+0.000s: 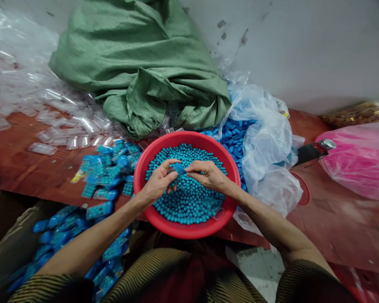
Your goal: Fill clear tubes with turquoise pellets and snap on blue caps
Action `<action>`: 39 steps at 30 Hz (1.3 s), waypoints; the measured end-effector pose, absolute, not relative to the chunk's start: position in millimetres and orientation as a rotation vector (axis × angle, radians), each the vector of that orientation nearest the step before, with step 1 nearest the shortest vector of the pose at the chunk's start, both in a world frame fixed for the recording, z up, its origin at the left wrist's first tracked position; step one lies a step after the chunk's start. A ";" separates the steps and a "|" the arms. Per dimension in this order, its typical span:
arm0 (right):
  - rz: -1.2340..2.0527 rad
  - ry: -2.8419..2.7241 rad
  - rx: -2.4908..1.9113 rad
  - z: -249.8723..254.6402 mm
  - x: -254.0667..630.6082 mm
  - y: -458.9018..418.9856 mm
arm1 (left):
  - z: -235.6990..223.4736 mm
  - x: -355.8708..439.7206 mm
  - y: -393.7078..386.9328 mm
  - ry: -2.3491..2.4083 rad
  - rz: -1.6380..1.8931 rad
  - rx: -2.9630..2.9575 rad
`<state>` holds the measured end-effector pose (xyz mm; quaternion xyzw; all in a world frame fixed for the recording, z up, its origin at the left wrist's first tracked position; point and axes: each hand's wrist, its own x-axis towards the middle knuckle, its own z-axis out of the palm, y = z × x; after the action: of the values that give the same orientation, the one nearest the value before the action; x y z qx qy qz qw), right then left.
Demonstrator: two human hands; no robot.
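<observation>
My left grip (158, 181) clamps this container (176, 180) (prob light, kinda slick) by the sides, right grip (210, 175) pinching its cap (179, 168), beads (180, 206) below.

Dim, flat light; blurred, stretched edges

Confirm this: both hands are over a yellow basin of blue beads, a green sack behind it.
The basin is red, not yellow, in the head view; the left hand and right hand are over its blue beads, the green sack behind.

near: passage over red bowl (189, 230); far: green sack (139, 54) blocks; right: plastic bag (265, 136) crowds
</observation>
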<state>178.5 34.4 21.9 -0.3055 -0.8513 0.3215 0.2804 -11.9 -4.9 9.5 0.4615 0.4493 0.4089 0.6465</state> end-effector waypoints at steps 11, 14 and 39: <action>0.991 -2.214 -0.756 16.2 185.9 41.1 | 6.6 -12.2 -6.2 0.954 0.902 1.069; 1.015 -2.216 -0.744 12.8 185.1 40.9 | 6.9 -11.5 -5.5 0.988 0.910 1.123; 0.659 -2.510 -1.069 31.2 156.4 16.5 | 5.0 -8.1 -8.6 1.049 1.015 1.233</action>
<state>156.4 16.5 31.2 -0.3756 -0.8818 0.2316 0.1668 -8.1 -8.6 5.0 0.5268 0.4485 0.4338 0.5772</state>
